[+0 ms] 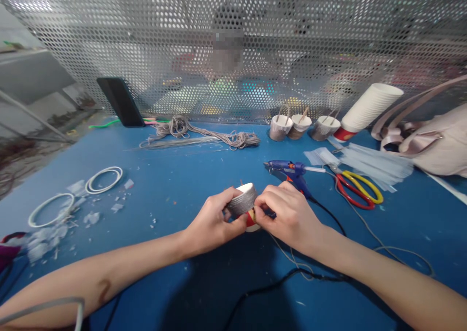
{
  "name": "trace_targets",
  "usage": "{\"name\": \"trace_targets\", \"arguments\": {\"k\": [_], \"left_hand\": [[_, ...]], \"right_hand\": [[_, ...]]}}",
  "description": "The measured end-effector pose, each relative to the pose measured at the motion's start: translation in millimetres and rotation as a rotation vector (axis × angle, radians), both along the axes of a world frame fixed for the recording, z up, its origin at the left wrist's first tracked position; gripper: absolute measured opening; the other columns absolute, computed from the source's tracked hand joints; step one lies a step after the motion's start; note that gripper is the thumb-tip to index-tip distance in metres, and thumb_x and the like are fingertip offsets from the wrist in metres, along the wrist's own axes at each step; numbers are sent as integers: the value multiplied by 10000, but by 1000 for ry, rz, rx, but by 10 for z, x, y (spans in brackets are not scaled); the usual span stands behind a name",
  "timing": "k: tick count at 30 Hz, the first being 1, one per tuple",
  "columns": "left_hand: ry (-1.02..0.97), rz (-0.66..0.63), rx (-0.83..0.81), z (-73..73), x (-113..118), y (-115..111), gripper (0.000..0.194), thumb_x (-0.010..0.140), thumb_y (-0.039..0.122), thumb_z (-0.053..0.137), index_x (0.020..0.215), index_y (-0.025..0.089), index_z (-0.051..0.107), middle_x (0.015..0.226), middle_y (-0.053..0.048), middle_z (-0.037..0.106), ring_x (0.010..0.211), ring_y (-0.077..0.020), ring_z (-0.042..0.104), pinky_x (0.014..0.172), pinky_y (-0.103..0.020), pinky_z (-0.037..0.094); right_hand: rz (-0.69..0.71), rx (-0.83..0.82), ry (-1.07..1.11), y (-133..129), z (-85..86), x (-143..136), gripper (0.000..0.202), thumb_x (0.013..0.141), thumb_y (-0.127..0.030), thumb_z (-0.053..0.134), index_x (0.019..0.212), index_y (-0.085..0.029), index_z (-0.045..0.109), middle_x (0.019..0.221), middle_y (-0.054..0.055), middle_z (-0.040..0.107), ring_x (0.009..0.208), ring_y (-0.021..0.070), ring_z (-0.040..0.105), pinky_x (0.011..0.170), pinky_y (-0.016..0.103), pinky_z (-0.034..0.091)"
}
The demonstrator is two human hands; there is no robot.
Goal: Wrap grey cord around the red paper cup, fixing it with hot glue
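Tilted over the blue table [175, 175] is a paper cup [242, 202], partly wound with grey cord, its red and yellow printed part showing near the base. My left hand [219, 214] is closed round the cup from the left. At the cup's right side, my right hand [282, 212] pinches the grey cord [288, 255], which trails off to the right across the table; the fingertips hide the exact pinch. A blue glue gun [297, 170] lies just beyond my right hand, with a clear glue stick in its back end.
Red and yellow scissors [355, 190] and glue sticks [379, 163] lie at right. Behind are small wrapped cups [280, 129], a cup stack [372, 107], a cord bundle [204, 134] and a phone [120, 102]. White rings [104, 180] lie left; a black cable [270, 289] runs in front.
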State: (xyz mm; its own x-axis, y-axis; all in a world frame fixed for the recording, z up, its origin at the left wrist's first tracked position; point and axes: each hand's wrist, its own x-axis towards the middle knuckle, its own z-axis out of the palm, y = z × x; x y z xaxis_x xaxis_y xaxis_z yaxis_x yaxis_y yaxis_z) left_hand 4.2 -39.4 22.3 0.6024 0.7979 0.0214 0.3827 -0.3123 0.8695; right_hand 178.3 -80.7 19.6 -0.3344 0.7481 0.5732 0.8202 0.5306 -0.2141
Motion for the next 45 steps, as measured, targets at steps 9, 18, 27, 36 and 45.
{"name": "trace_targets", "arguments": {"k": [9, 18, 27, 36, 45], "left_hand": [[6, 111, 71, -44, 19, 30, 68, 701, 215, 558, 731, 155, 570, 604, 45, 515, 548, -83, 408, 504, -184, 335], [-152, 164, 48, -105, 6, 57, 93, 730, 230, 546, 778, 158, 577, 681, 20, 567, 606, -101, 487, 573, -201, 408], [-334, 263, -79, -170, -3, 210, 111, 707, 232, 577, 779, 150, 559, 661, 28, 541, 583, -96, 485, 556, -206, 414], [-336, 236, -19, -244, 40, 244, 92, 707, 224, 564, 770, 157, 551, 658, 31, 517, 595, -98, 469, 555, -205, 397], [-320, 212, 69, -319, 7, 290, 66, 740, 200, 537, 794, 163, 547, 691, 29, 530, 625, -96, 487, 594, -198, 418]], "right_hand": [[5, -39, 60, -32, 27, -26, 188, 792, -103, 493, 621, -172, 524, 559, -15, 557, 509, 109, 449, 599, 279, 329], [243, -149, 86, -219, -27, -129, 193, 875, -163, 471, 730, -153, 599, 650, 19, 620, 571, 122, 527, 588, 274, 374], [115, -213, 121, -397, 86, 483, 250, 912, -290, 472, 727, -161, 578, 610, 15, 569, 541, 121, 493, 535, 261, 382], [-464, -454, 283, 147, -239, 872, 415, 752, -472, 573, 1005, -146, 612, 905, 99, 676, 798, 245, 630, 694, 370, 494], [-397, -501, 488, 355, -377, 701, 264, 753, -379, 538, 815, -170, 688, 799, 76, 723, 812, 265, 665, 725, 380, 517]]}}
